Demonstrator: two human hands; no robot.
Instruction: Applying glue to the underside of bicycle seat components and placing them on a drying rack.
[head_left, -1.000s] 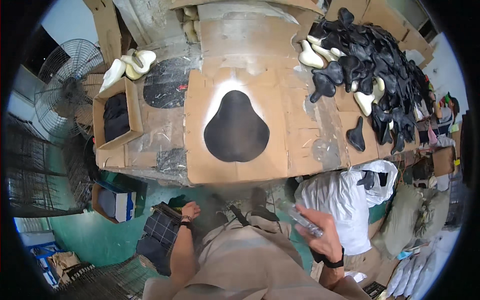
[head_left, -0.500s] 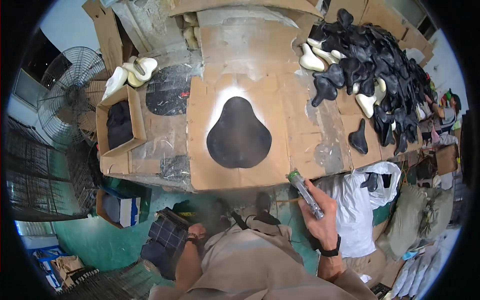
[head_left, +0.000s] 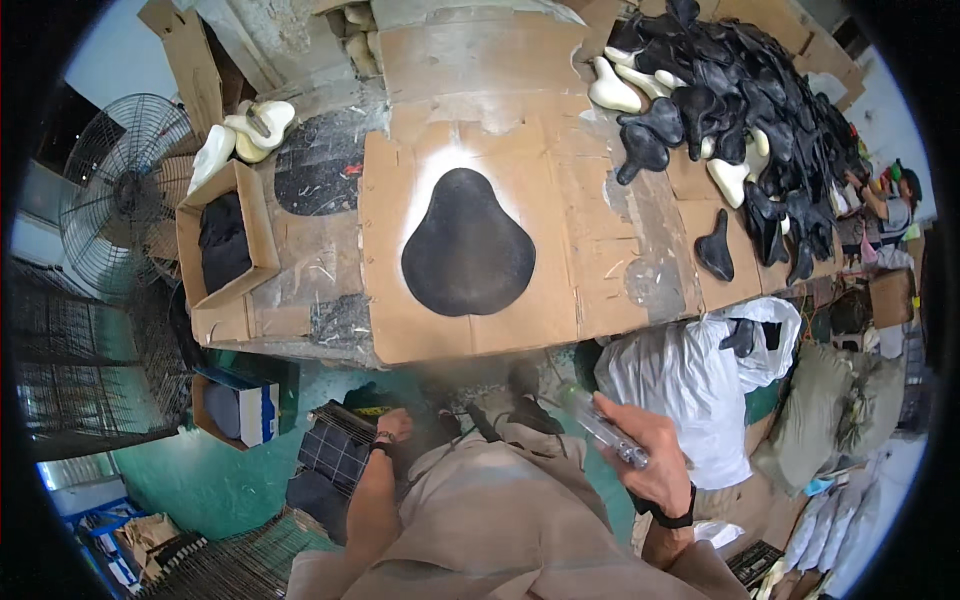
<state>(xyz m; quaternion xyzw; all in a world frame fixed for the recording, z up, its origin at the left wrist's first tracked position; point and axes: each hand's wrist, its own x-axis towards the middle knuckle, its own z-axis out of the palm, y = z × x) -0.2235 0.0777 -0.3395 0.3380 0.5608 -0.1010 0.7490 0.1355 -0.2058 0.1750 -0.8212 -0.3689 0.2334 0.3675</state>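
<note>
My right hand (head_left: 650, 455) is wrapped round a spray gun (head_left: 605, 428) with a green front and a shiny barrel, held below the table's front edge. The gun tilts up and left; its nozzle end is blurred. On a cardboard sheet (head_left: 380, 300) lies a black pear-shaped saddle cover (head_left: 468, 250), its narrow end away from me. White residue rings its far part, and its middle looks greyish. My left hand (head_left: 396, 425) hangs low with fingers curled, beside a dark wire-mesh rack (head_left: 335, 450). Whether it holds anything is hidden.
Black saddle covers (head_left: 715, 75) and cream saddle pads (head_left: 612, 88) heap at the table's right. A cardboard box (head_left: 262, 240) with dark fabric stands on the left, near more pads (head_left: 265, 125) and a fan (head_left: 125, 190). A white sack (head_left: 675, 390) bulges below the right edge.
The spray gun and my right hand have dropped away from the table edge towards me. My left hand is slightly higher. The view has shifted, and the brownish patch on the cover looks greyer.
</note>
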